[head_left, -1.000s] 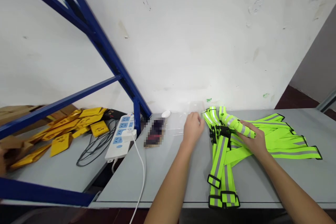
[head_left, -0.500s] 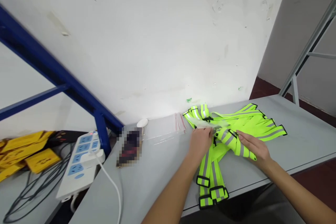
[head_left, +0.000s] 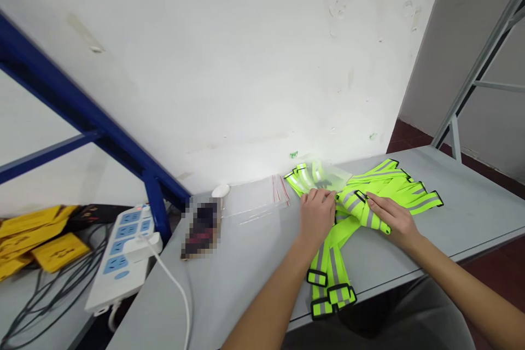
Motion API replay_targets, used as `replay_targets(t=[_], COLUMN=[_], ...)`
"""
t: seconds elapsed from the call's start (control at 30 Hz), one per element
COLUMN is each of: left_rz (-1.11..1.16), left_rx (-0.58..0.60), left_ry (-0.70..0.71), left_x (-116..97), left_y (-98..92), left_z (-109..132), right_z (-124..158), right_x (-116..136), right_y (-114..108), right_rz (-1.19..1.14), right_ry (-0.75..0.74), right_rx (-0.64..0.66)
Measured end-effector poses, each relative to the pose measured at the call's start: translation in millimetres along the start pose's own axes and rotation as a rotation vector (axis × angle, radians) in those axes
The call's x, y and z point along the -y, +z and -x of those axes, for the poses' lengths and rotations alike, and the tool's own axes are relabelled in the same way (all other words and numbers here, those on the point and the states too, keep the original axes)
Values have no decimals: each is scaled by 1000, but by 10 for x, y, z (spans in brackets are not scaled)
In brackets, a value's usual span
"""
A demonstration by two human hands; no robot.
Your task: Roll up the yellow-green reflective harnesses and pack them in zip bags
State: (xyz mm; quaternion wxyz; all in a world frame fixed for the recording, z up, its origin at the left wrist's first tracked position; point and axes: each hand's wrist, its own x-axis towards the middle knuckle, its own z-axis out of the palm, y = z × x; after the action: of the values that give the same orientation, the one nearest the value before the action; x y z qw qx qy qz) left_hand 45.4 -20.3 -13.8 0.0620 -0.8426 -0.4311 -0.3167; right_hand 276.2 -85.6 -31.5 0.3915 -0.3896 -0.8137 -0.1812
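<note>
My left hand (head_left: 318, 219) is closed on a clear plastic bag (head_left: 337, 178), which stands up behind its knuckles; the exact grip is hidden. My right hand (head_left: 397, 223) is wrapped round the outer end of a folded reflective strap (head_left: 356, 206), neon yellow-green with a grey stripe and a black buckle. The folded bundle's left end meets the left fingers beside the bag; whether it is inside the bag I cannot tell. Under and behind both hands spreads a pile of similar loose straps (head_left: 416, 205), some with black buckles (head_left: 339, 294) near the table's front edge.
Flat clear bags with red seal lines (head_left: 256, 199) lie left of my hands, beside a white oval object (head_left: 220, 191) and a blurred dark item (head_left: 202, 229). Further left are a power strip (head_left: 118, 257), cables, yellow packets (head_left: 61, 251) and a blue frame (head_left: 102, 115).
The clear bag has spread upward and to the right above my left hand. Both hands still hold on, and the folded strap has shifted slightly left in view.
</note>
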Motion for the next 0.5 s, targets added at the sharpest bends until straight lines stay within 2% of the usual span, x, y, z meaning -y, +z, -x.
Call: replay_targets(t=[0.1, 0.33, 0.5], left_rz=[-6, 106, 187], left_rx=[-26, 85, 1], left_ry=[-17, -54, -87], left_x=[11, 67, 83], left_y=[2, 158, 193], left_z=[-8, 31, 46], right_z=[-11, 29, 20], right_x=[0, -8, -22], right_y=[-26, 58, 112], right_rz=[2, -58, -79], right_ry=[-24, -36, -84], right_rx=[20, -31, 22])
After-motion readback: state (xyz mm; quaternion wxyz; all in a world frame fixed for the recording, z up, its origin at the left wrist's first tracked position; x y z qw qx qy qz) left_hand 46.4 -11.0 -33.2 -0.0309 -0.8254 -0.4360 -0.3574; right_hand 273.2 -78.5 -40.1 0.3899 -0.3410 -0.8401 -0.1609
